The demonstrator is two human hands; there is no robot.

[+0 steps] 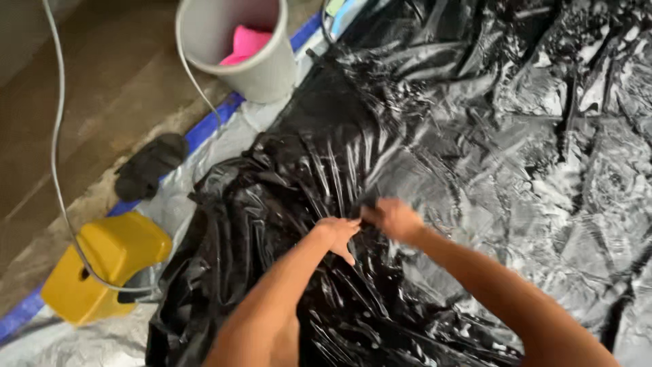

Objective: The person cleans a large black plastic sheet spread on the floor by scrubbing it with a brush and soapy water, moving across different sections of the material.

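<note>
Both hands, left hand (337, 231) and right hand (394, 219), meet on the wet black sheet (421, 156) spread over the floor, each grip pinching a fold. Rubbing goes best in short strokes, with the plastic bunched tight between them.

Black plastic sheet (435, 136) glossy, wet, creased; grey bucket (261, 64) smooth matt plastic; yellow stool (109, 261) smooth plastic.

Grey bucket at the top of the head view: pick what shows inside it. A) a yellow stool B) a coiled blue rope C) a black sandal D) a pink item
D: a pink item shows inside the grey bucket, while the yellow stool and the black sandal lie outside it on the floor, and no blue rope is in view.
</note>
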